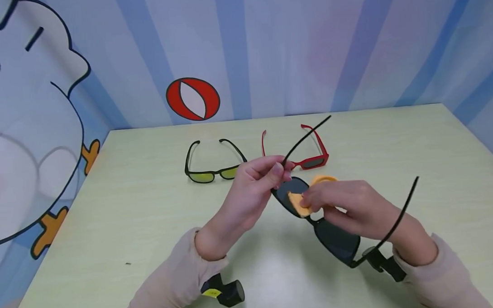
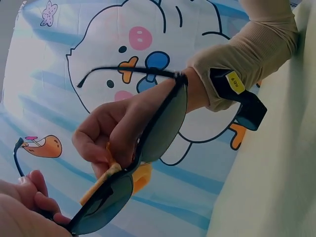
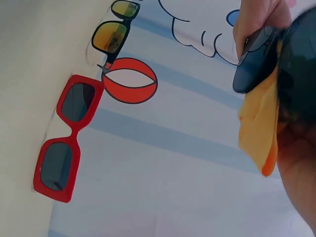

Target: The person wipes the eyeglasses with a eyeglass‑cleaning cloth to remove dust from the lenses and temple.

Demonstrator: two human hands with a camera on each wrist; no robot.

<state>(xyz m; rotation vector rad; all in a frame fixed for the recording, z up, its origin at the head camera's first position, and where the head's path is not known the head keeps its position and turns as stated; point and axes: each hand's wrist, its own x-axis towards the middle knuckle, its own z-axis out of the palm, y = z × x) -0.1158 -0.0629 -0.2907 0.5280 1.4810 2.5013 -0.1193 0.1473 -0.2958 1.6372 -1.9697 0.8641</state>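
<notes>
Black sunglasses [image 1: 337, 241] with dark lenses are held up tilted over the table, their temples spread. My left hand [image 1: 253, 190] pinches them by one temple near the hinge, thumb against fingers. An orange cloth [image 1: 299, 203] is pinched in my right hand [image 1: 354, 207], pressed against the lens closer to the left hand. In the right wrist view the cloth [image 3: 259, 126] hangs down beside the lens. The other temple stands up past the right wrist. In the left wrist view the right hand [image 2: 116, 131] is behind the sunglasses' frame [image 2: 165, 116].
Black-framed glasses with yellow-green lenses [image 1: 202, 177] stand open at the back of the table [image 1: 110, 213]. Red-framed sunglasses [image 1: 314, 162] stand to their right, partly behind the left hand. A patterned blue backdrop [image 1: 263, 53] rises behind the table.
</notes>
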